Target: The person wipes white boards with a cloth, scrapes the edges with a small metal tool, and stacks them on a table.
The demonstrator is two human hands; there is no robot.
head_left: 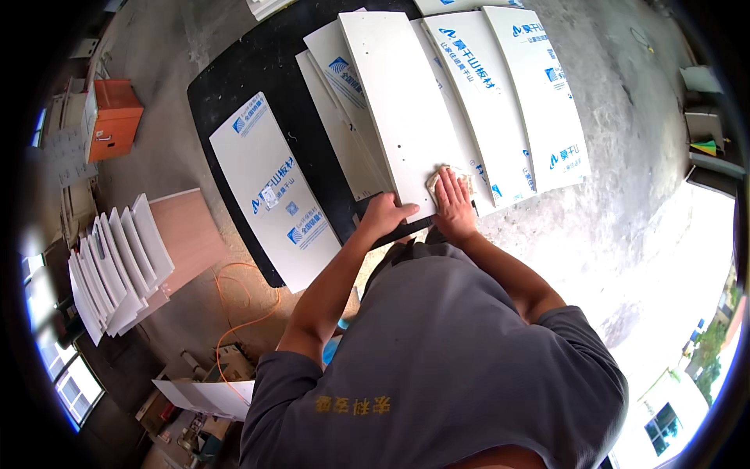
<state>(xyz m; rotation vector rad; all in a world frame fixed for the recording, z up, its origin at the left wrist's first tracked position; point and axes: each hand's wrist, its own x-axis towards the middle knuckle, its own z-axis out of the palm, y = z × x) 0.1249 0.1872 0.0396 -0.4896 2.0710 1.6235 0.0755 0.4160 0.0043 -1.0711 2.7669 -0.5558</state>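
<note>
A long white board [402,102] with small dark holes lies on top of other panels on a black-topped table [301,168]. At its near left corner my left hand [383,216] is closed on the edge, thumb on top and fingertips hidden. My right hand [455,205] presses a crumpled beige cloth [432,181] onto the near right end of the same board, fingers stretched over it. Most of the cloth is covered by the hand.
Blue-printed white panels [519,117] overlap on the right, and one printed panel [273,191] lies apart on the left. Left on the floor side are a rack of upright white boards [121,262], an orange cabinet [115,117] and an orange hose [242,324].
</note>
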